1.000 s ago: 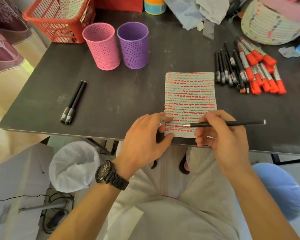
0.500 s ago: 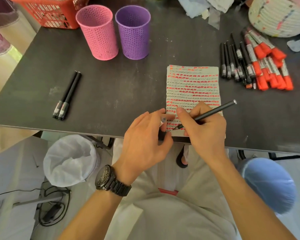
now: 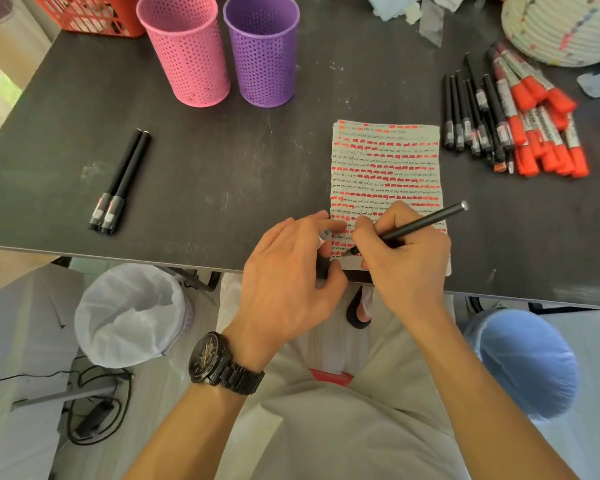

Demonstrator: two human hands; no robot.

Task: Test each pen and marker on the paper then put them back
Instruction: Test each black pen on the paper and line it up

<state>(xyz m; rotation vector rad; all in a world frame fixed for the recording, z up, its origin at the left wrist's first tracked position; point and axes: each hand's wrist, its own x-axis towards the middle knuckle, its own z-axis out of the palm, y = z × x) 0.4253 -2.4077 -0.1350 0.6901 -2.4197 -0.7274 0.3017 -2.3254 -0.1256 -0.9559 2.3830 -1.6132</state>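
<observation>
A paper sheet covered in rows of red and black marks lies at the table's near edge. My right hand grips a black pen in a writing hold, its tip touching the sheet's lower left corner. My left hand rests at the paper's left edge and pinches the pen cap between thumb and fingers. Two capped black pens lie side by side at the left. A row of black pens and a heap of red-capped markers lie at the right.
A pink mesh cup and a purple mesh cup stand at the back of the dark table. A red basket sits back left, a woven basket back right. A lined bin and blue stool are below.
My right hand turned the pen from lying level above the sheet to a tilted writing hold and brought its tip down onto the paper's lower left. My left hand stayed put.
</observation>
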